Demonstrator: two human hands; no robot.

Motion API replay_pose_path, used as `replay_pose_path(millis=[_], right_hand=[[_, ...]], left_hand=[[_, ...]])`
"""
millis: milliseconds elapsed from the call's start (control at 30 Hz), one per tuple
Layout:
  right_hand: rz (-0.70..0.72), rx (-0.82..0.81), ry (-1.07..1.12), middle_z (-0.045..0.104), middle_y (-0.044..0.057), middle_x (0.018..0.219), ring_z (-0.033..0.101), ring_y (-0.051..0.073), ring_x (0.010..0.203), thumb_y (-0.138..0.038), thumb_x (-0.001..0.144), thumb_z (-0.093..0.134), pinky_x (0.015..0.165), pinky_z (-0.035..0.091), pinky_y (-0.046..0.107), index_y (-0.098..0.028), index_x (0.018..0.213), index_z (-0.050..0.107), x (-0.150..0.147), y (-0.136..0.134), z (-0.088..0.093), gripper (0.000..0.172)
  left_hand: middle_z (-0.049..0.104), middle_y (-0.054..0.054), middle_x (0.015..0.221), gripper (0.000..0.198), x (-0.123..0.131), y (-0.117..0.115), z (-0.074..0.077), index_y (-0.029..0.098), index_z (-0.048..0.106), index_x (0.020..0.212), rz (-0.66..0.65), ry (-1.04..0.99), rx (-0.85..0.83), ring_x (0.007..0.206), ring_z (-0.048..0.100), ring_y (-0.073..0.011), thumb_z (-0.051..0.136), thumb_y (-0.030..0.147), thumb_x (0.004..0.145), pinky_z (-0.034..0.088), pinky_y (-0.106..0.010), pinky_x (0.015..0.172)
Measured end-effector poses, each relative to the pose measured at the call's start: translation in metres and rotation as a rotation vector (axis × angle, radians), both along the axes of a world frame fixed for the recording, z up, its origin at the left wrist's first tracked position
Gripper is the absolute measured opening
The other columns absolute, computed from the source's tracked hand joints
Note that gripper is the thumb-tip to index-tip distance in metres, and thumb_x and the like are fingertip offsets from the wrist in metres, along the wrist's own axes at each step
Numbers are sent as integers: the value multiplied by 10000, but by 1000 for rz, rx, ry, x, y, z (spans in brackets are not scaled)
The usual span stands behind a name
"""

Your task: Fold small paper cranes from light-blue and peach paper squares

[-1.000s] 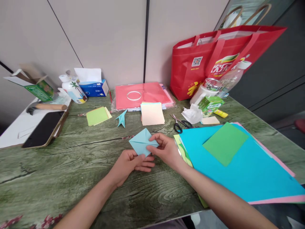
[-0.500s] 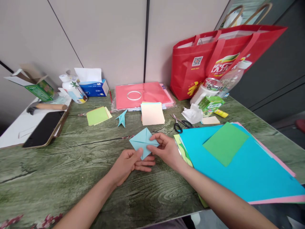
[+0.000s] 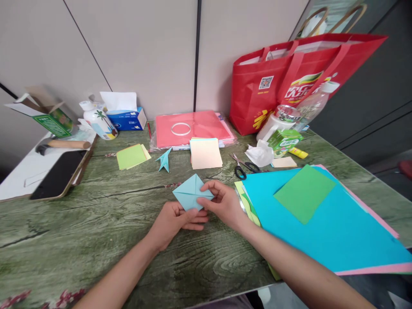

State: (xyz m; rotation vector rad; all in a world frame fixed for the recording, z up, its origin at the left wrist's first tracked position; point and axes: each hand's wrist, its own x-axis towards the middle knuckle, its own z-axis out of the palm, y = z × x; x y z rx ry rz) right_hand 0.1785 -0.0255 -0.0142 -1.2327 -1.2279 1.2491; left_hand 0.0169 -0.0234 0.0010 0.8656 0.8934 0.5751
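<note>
A light blue folded paper square (image 3: 190, 191) is held above the middle of the table, turned cornerwise, with creases crossing at its centre. My right hand (image 3: 223, 205) pinches its right corner between thumb and fingers. At the lower corner, my left hand (image 3: 177, 223) grips the paper, thumb by the edge and fingers underneath, partly hidden. Beyond the paper lies a small blue folded paper figure (image 3: 164, 161) with pointed ends. A stack of pale square paper (image 3: 206, 153) and black-handled scissors (image 3: 242, 167) are further back.
Large blue sheets (image 3: 309, 240) with a green square (image 3: 305, 193) on top cover the right side. Light green paper (image 3: 131, 157) lies at the left, near a phone (image 3: 61, 174) and a hammer (image 3: 64, 144). A red bag (image 3: 257, 96) stands behind.
The folded paper has shifted slightly left. My left thumb has slid down from the paper's face to its lower corner. The right hand keeps its pinch.
</note>
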Motion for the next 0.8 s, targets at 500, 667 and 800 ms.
replay_pose_path(millis=[500, 667, 800], right_hand=[[103, -48, 32, 535, -31, 660, 464, 101, 551, -260, 598, 718, 503, 368, 224, -184, 757, 558, 4, 1, 7, 238], [162, -65, 46, 518, -46, 672, 442, 79, 536, -143, 582, 676, 502, 351, 207, -179, 797, 510, 6, 2, 6, 274], [141, -56, 52, 504, -52, 671, 454, 76, 549, -108, 575, 642, 504, 359, 198, -181, 786, 480, 5, 3, 7, 277]], left_hand=[[733, -136, 804, 311, -3, 2, 0, 76, 702, 861, 18, 55, 64, 790, 690, -261, 704, 340, 697, 573, -362, 696], [736, -128, 786, 316, -3, 4, -4, 68, 700, 839, -9, 100, 104, 781, 693, -257, 693, 352, 700, 576, -366, 708], [736, -130, 787, 335, -2, 4, -3, 63, 697, 832, -11, 110, 100, 758, 696, -252, 701, 364, 686, 578, -365, 705]])
